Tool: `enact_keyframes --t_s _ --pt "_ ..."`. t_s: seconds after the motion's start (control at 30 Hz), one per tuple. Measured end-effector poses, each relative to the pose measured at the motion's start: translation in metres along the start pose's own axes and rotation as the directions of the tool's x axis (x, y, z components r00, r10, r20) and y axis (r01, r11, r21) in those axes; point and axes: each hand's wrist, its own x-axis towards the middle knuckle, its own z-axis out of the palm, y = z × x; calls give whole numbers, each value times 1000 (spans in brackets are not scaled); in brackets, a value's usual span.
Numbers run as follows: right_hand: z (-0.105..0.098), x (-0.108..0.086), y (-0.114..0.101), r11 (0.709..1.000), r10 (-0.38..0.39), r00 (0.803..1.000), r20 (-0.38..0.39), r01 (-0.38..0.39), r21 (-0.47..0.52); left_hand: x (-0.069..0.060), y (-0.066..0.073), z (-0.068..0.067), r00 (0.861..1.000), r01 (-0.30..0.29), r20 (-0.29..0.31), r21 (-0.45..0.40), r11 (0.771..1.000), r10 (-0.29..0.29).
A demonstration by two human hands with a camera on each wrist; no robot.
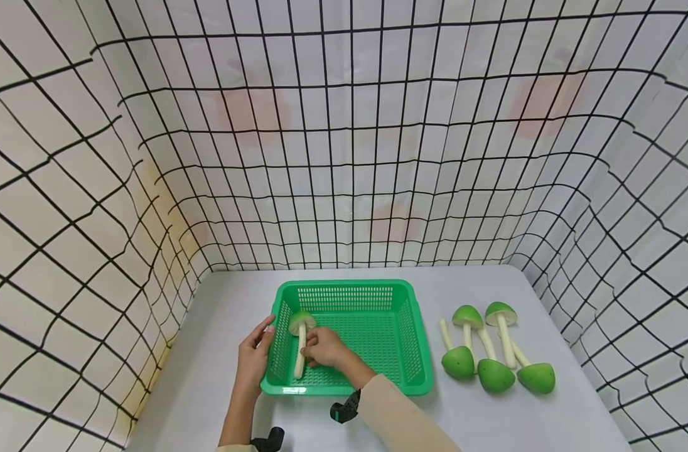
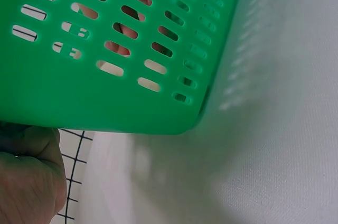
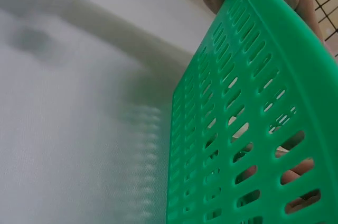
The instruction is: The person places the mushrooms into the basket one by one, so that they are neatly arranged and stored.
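Observation:
A green plastic basket [image 1: 372, 390] with slotted walls stands on the white tabletop. Inside it, along the left side, is a toy mushroom [image 1: 300, 361] with a green cap and pale stem, cap toward the back. My right hand [image 1: 328, 349] reaches in over the front rim and pinches the stem with its fingertips. At the basket's left rim my left hand [image 1: 252, 356] holds the side, thumb near the edge. The left wrist view shows part of that hand [image 2: 31, 174] beside the slotted wall [image 2: 95, 97]; the right wrist view shows the front wall [image 3: 227, 108].
To the right of the basket lie several more green-capped mushrooms [image 1: 495, 376] in a loose group, stems pointing different ways and some overlapping. Black wire grid panels [image 1: 352, 132] rise at the back and both sides of the tabletop [image 1: 208, 326], with pale cloth behind.

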Motion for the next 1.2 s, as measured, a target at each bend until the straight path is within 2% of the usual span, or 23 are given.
enact_keyframes --t_s 0.27,0.4,0.87,0.97,1.1,1.2 --pt "-3 0 4 1000 -17 1000 6 17 2 6 -15 1 999 -32 -24 14 999 32" --pt "-6 -1 5 1000 -15 1000 2 15 -1 6 -18 2 998 -44 -42 21 999 45" --pt "-28 -8 8 996 -88 995 -43 88 -11 8 -16 2 999 -31 -31 27 999 31" --pt "-35 -10 9 995 -98 993 -63 97 -15 3 -6 3 999 -23 -25 28 999 24" --pt "-43 -14 10 994 -110 990 -88 110 -3 2 -2 2 1000 -7 -24 27 1000 8" --pt "-48 -17 13 991 -129 985 -113 131 12 5 -11 1 999 -7 -38 29 1000 8"
